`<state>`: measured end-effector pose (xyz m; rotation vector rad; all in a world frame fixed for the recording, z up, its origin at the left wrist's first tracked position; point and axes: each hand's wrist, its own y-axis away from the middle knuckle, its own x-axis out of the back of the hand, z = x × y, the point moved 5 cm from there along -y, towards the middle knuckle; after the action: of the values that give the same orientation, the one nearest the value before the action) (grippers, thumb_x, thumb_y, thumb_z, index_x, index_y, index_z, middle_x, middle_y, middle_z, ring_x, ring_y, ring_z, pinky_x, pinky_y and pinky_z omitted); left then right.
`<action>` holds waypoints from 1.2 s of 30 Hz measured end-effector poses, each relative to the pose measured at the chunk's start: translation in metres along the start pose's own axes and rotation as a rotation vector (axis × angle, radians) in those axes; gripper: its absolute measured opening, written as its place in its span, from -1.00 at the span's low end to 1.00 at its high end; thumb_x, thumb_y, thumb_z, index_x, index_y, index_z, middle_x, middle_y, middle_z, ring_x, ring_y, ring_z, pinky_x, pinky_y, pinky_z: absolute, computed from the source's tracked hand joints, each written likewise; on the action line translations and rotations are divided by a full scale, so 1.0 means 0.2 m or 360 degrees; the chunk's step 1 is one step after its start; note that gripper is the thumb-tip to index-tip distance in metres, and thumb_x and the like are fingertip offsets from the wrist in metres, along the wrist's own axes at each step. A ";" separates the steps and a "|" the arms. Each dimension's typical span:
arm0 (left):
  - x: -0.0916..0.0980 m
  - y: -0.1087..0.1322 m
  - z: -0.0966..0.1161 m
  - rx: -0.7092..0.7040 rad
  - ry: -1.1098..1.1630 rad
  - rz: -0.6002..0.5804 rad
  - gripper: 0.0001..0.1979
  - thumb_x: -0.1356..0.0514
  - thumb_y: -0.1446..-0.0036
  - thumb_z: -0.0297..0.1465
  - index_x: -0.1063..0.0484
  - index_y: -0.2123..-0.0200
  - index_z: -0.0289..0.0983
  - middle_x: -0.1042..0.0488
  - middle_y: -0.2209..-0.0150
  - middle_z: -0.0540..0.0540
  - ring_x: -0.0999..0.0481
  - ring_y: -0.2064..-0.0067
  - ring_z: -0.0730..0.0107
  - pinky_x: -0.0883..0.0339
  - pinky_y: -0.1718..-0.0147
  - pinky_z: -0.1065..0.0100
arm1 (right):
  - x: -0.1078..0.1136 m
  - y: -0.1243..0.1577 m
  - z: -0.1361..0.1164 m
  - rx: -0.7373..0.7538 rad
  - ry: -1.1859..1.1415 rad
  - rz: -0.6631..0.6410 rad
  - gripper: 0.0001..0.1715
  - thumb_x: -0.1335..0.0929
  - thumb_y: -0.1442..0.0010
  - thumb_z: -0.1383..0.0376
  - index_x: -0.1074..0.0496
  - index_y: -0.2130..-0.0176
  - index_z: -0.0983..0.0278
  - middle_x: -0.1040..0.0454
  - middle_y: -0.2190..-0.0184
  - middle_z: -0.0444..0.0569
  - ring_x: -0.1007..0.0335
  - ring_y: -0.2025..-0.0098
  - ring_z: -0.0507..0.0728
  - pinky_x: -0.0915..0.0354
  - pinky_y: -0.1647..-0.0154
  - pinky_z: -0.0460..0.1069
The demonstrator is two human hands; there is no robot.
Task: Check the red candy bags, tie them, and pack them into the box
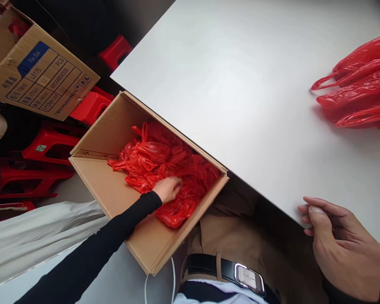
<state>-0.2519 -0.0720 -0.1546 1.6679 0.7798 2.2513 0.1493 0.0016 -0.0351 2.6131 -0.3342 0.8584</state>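
Observation:
My left hand (168,188) reaches down into an open cardboard box (114,194) beside the table. Its fingers are closed on the heap of crumpled red plastic bags (164,162) inside. My right hand (342,245) rests at the near edge of the white table (240,93), fingers loosely curled with the thumb on top, and nothing shows in it. A pile of flattened red plastic bags (361,84) lies on the table at the far right, well away from both hands.
A second cardboard box (34,71) with printed labels stands at the upper left. Red plastic stools (50,147) are stacked on the floor below it. A pale sack or sheet (34,236) lies at the left.

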 end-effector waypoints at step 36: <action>-0.03 -0.15 0.42 -0.0535 -0.0235 -0.0122 -0.66 -0.21 -0.27 -0.27 -0.42 -0.07 -0.26 -0.43 -0.12 -0.20 -0.45 -0.11 0.11 -0.36 -0.08 -0.04 | -0.02 -0.03 0.11 0.0095 -0.0171 -0.0208 -0.51 -0.39 -0.19 -0.08 -0.57 0.10 0.22 -0.60 0.29 -0.06 -0.57 0.24 0.13 -0.51 0.36 -0.08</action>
<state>-0.1755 -0.0270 -0.1574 1.5898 0.3965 2.0428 0.1600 -0.0015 -0.0556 2.7078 -0.1658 0.6961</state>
